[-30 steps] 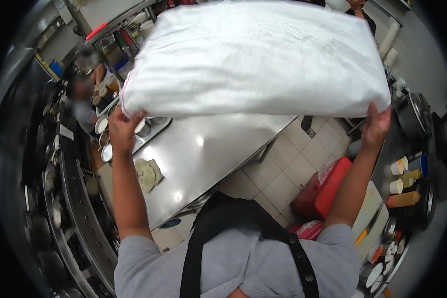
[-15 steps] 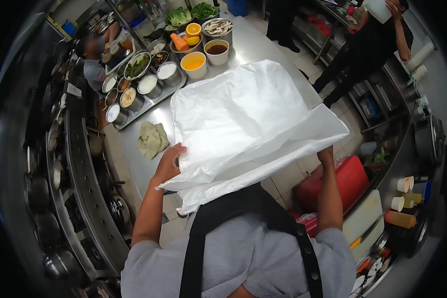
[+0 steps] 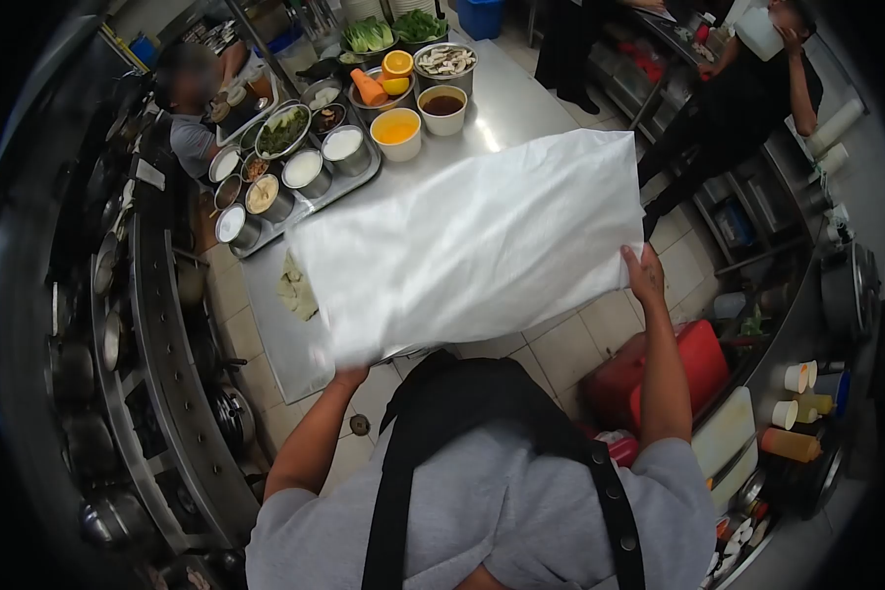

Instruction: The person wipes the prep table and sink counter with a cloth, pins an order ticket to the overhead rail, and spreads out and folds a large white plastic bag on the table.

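Observation:
A large white plastic sheet, perhaps a sack (image 3: 472, 241), is stretched between my hands above the front of the steel table (image 3: 506, 93). My right hand (image 3: 645, 272) is closed on its right edge, thumb on top. My left hand (image 3: 352, 374) is at the lower left corner, its fingers mostly hidden beneath the white plastic, which it appears to grip. A crumpled pale green cloth (image 3: 296, 289) lies on the table, partly covered by the sheet's left side.
A tray (image 3: 295, 208) of metal containers stands at the table's back left, beside tubs of orange liquid (image 3: 397, 131) and dark sauce (image 3: 442, 106). A red bin (image 3: 688, 369) sits low at right. Stoves line the left. A co-worker (image 3: 192, 98) is at back left; others stand at back right.
The white sheet has been turned and pulled flatter, its loose front fold gone. My right hand has come up onto its right edge; my left hand has moved lower, under the corner.

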Motion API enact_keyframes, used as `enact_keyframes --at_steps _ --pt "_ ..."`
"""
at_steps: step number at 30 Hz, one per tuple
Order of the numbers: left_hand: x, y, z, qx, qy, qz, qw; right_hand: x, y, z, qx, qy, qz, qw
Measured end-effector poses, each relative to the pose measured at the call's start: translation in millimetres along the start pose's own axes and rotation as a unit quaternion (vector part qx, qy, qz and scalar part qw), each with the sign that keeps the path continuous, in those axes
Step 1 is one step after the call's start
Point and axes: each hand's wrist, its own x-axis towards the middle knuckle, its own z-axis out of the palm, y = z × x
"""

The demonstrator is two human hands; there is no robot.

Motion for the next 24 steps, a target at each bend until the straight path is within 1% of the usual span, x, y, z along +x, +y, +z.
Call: enact_keyframes --at_steps 1,3,4,6,7,9,10,11,13,16,17,19,21,22,24 --pt "-0.5 3.9 1.0 0.035 0.058 -0.016 0.998 5.1 -1.4 2.1 -0.014 0.005 0.016 1.0" --pt "10.8 22.5 7.2 0.009 0.164 0.006 0.986 13.9 -4.3 4.8 -0.09 0.015 0.05 0.995" --pt "14.8 28.9 9.3 -0.021 0.172 -0.007 0.985 17.2 -8.1 5.4 -0.127 0.02 0.068 0.989" --pt "18.4 35.5 12.1 -0.081 0.186 -0.033 0.979 24.5 -14.4 4.2 -0.124 -0.019 0.147 0.981" --pt "20.3 29.0 12.9 -0.011 0.211 0.005 0.977 27.0 -17.2 3.8 -0.121 -0.038 0.187 0.974" --pt "25.0 13.1 14.6 0.129 0.255 0.08 0.955 28.8 -14.8 7.9 -0.127 -0.046 0.176 0.975" --pt "12.6 44.9 16.6 0.113 0.235 -0.003 0.965 29.3 -12.8 9.4 -0.129 -0.049 0.171 0.975" --pt "5.5 64.5 17.4 0.179 0.275 0.049 0.943 25.8 -18.1 11.2 -0.135 -0.018 0.14 0.981" --pt "-4.3 94.3 18.7 0.303 0.346 0.155 0.874 13.6 -32.1 12.9 -0.147 0.047 0.079 0.985" --pt "0.2 152.9 12.6 0.229 0.231 0.359 0.875 12.8 -28.0 11.4 -0.121 0.034 0.05 0.991" --pt "8.8 175.1 14.4 0.265 0.186 0.386 0.864 10.6 -30.3 11.7 -0.132 0.038 0.043 0.99" --pt "41.0 207.8 26.5 0.276 0.125 0.402 0.864 7.2 -38.8 13.1 -0.153 0.048 0.025 0.987" --pt "89.2 230.6 44.8 0.337 0.101 0.398 0.847 4.9 -37.5 15.5 -0.155 0.025 0.025 0.987" --pt "117.6 235.2 55.2 0.35 0.099 0.385 0.848 4.4 -36.3 16.5 -0.156 0.017 0.024 0.987" --pt "172.1 233.2 70.8 0.406 0.088 0.334 0.846 4.9 -21.7 29.2 -0.175 0.066 -0.016 0.982"
